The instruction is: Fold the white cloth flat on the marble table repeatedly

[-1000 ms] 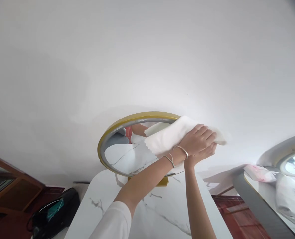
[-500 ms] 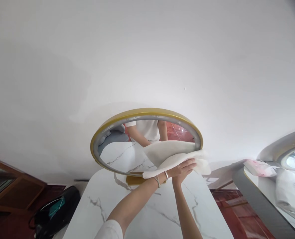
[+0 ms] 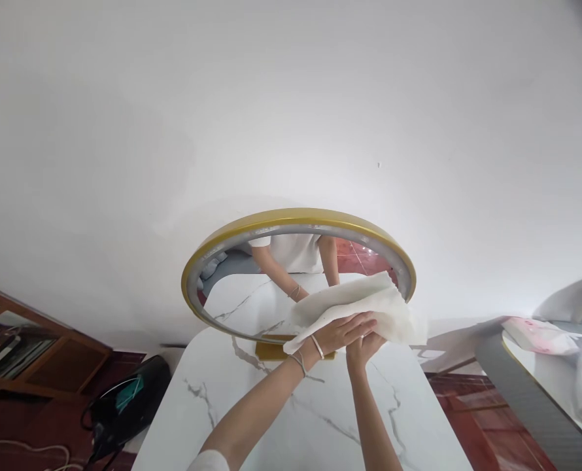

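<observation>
A round mirror (image 3: 242, 302) with a gold rim stands on a gold base (image 3: 270, 352), on a white marble-patterned table (image 3: 188, 418). A white cloth (image 3: 369, 301) lies bunched over the lower right of the glass and hangs past the rim. My left hand (image 3: 342, 332), wearing bracelets at the wrist, presses on the cloth with its fingers together and pointing right. Just below and partly behind it, my right hand (image 3: 363, 350) grips the cloth near the mirror's lower right edge. The left fingers and the cloth hide most of the right fingertips.
To the right stands another table (image 3: 526, 399) with a ribbed grey side, a pink-and-white packet (image 3: 539, 335) and part of a second mirror (image 3: 570, 291). On the left are a black bag (image 3: 138, 399) and a wooden cabinet (image 3: 60, 366). Behind rises a white wall (image 3: 291, 118).
The view has shifted, showing more of the left cabinet. Both hands remain on the cloth at the mirror's lower right, and the cloth's folds have changed, its upper corner now lifted.
</observation>
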### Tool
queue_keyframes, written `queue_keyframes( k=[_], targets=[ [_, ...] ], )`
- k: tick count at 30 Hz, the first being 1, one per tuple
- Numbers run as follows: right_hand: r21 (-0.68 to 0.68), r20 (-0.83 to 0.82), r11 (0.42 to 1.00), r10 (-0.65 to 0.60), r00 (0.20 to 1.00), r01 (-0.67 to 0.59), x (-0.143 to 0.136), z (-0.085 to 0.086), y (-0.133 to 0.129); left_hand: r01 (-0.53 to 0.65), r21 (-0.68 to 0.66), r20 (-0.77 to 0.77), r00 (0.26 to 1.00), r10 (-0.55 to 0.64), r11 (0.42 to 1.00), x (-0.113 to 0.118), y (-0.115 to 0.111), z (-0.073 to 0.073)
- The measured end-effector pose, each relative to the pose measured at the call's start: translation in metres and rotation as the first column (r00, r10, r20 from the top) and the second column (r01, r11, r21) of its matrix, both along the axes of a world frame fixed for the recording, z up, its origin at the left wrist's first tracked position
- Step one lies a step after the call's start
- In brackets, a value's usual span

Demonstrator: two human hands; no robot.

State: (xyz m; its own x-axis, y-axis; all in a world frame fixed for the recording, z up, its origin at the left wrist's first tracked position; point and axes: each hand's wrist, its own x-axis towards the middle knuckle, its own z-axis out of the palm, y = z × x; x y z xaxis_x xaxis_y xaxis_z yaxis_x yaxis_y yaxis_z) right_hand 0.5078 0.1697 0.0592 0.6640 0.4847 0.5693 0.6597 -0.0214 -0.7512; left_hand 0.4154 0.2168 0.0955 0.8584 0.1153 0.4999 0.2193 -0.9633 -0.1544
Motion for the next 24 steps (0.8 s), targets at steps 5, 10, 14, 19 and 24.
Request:
queue_keyframes(
  k=[5, 10, 14, 19, 24],
  targets=[
    [0.055, 0.137, 0.986, -0.163, 0.977, 0.157, 0.014, 0.041, 0.015, -0.189, -0.002, 0.224, 0.957, 0.185, 0.982, 0.007, 0.0, 0.032],
    [0.304, 0.35, 0.927, -0.323, 0.879, 0.22, 0.011, 0.101, 0.035, -0.332, 0.106, 0.672, 0.718, 0.179, 0.937, 0.002, 0.01, 0.092],
    [0.335, 0.371, 0.917, -0.338, 0.865, 0.215, 0.005, 0.115, 0.036, -0.328, 0.052, 0.715, 0.671, 0.194, 0.943, -0.009, 0.014, 0.112],
    [0.202, 0.276, 0.947, -0.298, 0.914, 0.248, -0.004, 0.052, 0.01, -0.298, -0.061, 0.53, 0.799, 0.284, 0.953, -0.023, 0.005, 0.056],
    [0.038, 0.105, 0.989, -0.148, 0.983, 0.145, -0.021, -0.028, -0.013, -0.284, -0.14, 0.215, 0.926, 0.309, 0.949, -0.027, -0.011, -0.028]
  ],
)
